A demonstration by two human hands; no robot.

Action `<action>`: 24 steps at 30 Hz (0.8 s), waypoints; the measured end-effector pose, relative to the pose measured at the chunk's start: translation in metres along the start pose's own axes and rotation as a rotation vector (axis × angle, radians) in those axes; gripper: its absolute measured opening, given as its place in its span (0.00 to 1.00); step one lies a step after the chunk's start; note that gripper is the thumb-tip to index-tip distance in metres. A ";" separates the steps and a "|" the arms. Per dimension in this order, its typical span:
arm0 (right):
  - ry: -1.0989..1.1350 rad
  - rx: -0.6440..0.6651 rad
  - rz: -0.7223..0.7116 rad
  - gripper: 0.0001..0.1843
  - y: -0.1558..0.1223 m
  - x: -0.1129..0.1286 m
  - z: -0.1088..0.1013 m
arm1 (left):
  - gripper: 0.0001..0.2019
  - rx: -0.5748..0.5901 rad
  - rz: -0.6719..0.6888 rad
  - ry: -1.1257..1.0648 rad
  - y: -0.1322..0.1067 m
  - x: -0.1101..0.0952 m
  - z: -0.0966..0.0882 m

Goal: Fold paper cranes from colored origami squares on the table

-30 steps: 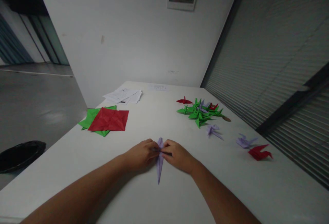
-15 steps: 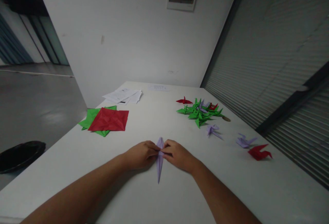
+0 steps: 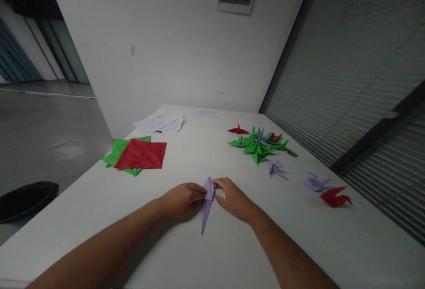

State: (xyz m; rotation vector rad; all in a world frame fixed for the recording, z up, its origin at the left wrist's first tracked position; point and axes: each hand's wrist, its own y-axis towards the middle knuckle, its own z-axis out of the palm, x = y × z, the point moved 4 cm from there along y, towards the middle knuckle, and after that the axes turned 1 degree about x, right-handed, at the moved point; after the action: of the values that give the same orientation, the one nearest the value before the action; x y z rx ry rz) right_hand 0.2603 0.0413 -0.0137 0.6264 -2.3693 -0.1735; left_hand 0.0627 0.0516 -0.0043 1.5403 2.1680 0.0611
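A folded lilac origami paper (image 3: 207,198), long and narrow with pointed ends, lies in front of me on the white table (image 3: 199,258). My left hand (image 3: 184,199) pinches its left edge near the middle, thumb and forefinger closed on it. On the other side is my right hand (image 3: 232,197), its thumb and forefinger apart. The right forefinger reaches the paper's upper right edge; whether it presses there I cannot tell.
Crumpled red paper (image 3: 142,154) lies over green sheets (image 3: 117,149) at left, printed pages (image 3: 157,123) behind. At right are several green origami cranes (image 3: 257,147), lilac cranes (image 3: 316,183) and a red crane (image 3: 335,197). A black bin (image 3: 28,200) stands left of the table.
My right thumb and forefinger have spread and moved off the paper's middle, the forefinger going up its edge. The paper's lower tip has swung slightly left. My left hand stays put.
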 end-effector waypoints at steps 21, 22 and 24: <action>0.497 0.057 0.051 0.29 0.001 0.014 0.003 | 0.19 -0.107 -0.293 -0.139 0.001 0.007 -0.002; 0.493 0.065 0.041 0.29 0.001 0.016 0.003 | 0.19 -0.109 -0.297 -0.110 0.002 0.006 -0.001; 0.473 0.079 0.022 0.30 0.000 0.018 0.004 | 0.20 -0.106 -0.288 -0.049 0.004 0.005 0.001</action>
State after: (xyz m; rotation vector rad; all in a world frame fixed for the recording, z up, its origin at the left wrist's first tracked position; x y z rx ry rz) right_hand 0.2460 0.0322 -0.0059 0.6018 -1.9309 0.0737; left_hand 0.0652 0.0577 -0.0057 1.1488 2.2849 0.0432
